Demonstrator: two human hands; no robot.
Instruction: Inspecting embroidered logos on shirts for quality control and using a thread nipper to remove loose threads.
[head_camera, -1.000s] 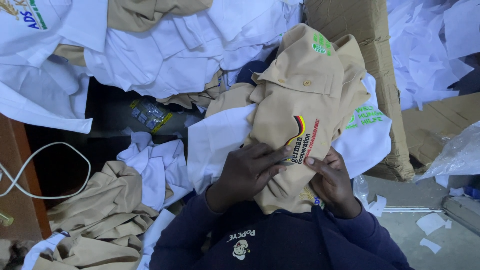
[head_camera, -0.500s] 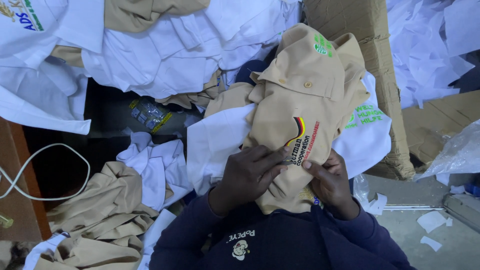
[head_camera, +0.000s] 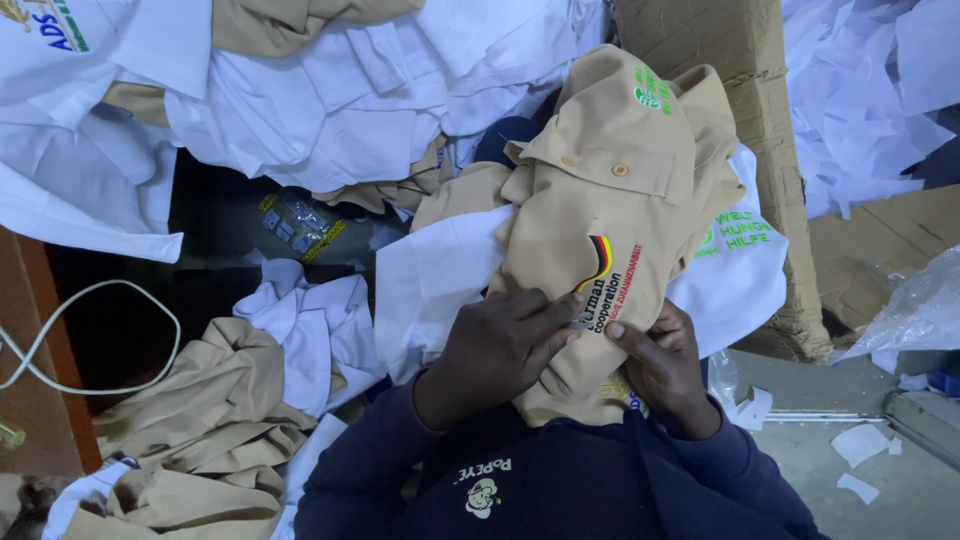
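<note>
Your left hand (head_camera: 495, 350) lies flat on the tan shirt (head_camera: 600, 230) draped over your lap, fingers pressing its cloth just left of the striped embroidered emblem (head_camera: 600, 262), while your right hand (head_camera: 660, 362) pinches the shirt's fabric just below and right of that emblem. The shirt rests on white garments (head_camera: 430, 290) that spread out to its left and right. A cardboard box (head_camera: 740, 90) stands just right of the shirt, and a crumpled tan pile (head_camera: 200, 420) lies well to its left.

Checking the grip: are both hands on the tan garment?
Yes, the left hand and right hand both press the tan garment at its striped emblem.
</note>
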